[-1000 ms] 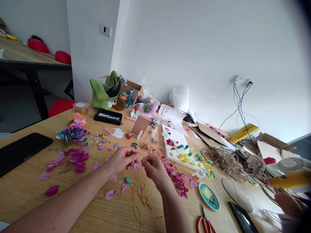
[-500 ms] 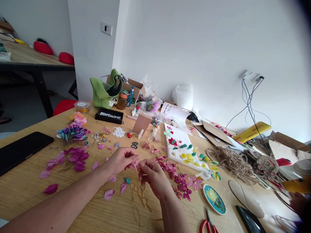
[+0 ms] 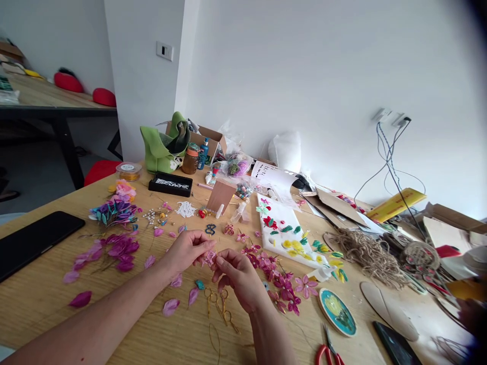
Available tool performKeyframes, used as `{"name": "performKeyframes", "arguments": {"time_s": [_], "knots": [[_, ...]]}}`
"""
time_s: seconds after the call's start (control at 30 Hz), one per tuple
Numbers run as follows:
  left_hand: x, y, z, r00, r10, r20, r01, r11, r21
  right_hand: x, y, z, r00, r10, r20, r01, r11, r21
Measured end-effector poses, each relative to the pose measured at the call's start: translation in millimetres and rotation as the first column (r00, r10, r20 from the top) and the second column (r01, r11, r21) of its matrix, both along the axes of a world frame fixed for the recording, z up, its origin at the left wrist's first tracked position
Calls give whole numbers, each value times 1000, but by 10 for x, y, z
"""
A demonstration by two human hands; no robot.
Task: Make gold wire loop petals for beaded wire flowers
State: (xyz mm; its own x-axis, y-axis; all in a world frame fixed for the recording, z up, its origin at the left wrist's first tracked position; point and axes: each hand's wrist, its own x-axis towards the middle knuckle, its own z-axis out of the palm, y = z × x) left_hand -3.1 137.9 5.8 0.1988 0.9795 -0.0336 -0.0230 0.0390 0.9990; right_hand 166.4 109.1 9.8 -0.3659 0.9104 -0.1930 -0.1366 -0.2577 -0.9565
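Note:
Over the middle of the wooden table, my left hand pinches a small pink wire-and-film flower. My right hand is closed with thumb and forefinger together at the flower's right side, apparently on its thin wire; fine detail there is too small to see. Just below the hands lie small gold scissors, a teal piece and loose pink petals. Right of my right hand is a cluster of finished magenta flowers. Left of my left forearm, more magenta petals lie bunched.
A black phone lies at the left. Red-handled pliers and a round painted dish sit front right. A white foam sheet holds flowers and leaves. Twine lies at the right, where another person's hand shows.
The pink flower has turned and shows more clearly between my hands. My right hand has shifted slightly left. Both hands stay closed at the flower.

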Motion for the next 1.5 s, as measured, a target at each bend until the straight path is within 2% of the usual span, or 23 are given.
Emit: {"name": "performKeyframes", "arguments": {"time_s": [0.23,0.5,0.83,1.13,1.5], "knots": [[-4,-15,9,1000,-20,19,21,999,-48,-10,6,-17,1000,-20,7,20,1000,18],[-8,-32,64,995,-62,83,69,994,-82,-29,52,-50,983,-145,112,124,976,180],[-29,-37,102,994,-25,110,40,990,-137,-49,59,-101,944,-254,210,175,927,333],[-23,-24,63,997,-7,80,22,981,-193,-64,57,-102,926,-298,232,196,905,378],[-5,-15,6,998,-24,61,33,987,-155,-71,44,-105,928,-323,187,225,884,410]]}}
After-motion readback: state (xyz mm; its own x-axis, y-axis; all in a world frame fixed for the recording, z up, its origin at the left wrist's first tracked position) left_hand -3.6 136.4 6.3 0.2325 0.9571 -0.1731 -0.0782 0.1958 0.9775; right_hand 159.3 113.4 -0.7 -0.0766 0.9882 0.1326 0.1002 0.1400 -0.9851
